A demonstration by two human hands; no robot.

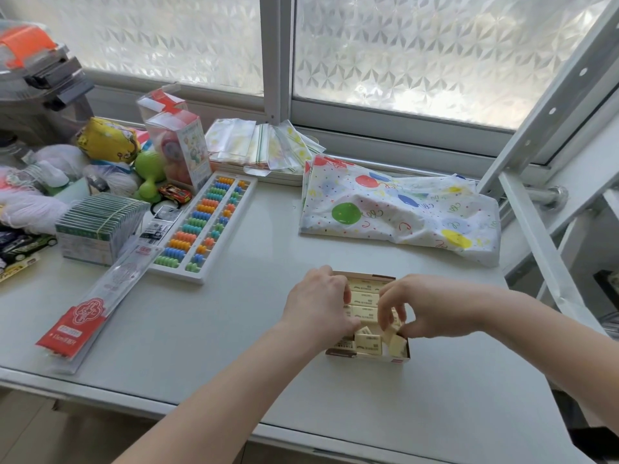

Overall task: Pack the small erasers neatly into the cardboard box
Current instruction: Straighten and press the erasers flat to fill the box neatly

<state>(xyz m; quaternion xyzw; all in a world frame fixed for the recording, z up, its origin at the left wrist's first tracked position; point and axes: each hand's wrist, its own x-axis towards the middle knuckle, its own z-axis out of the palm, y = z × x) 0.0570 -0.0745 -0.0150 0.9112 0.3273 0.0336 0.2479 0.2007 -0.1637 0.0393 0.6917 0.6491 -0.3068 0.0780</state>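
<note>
- The white table [207,329] carries everything; the cardboard box [368,357] sits on it near the front edge, between the two forearms.
- Well behind the box lie a balloon-print bag [402,212] and a coloured abacus [204,226], both clear of the work.
- Inside the box the small erasers [363,298] lie in tidy flat rows at the far end; at the near end a few sit tilted and loose.
- The left hand [318,306] rests over the box's left side, fingers curled down onto the packed rows; whether it grips one I cannot tell.
- The right hand [422,306] pinches a loose eraser [395,341] at the near right corner.
- To do this well, I judge: steady the packed rows with the left, turn the pinched eraser flat, and slide it down square against its neighbours before releasing.
</note>
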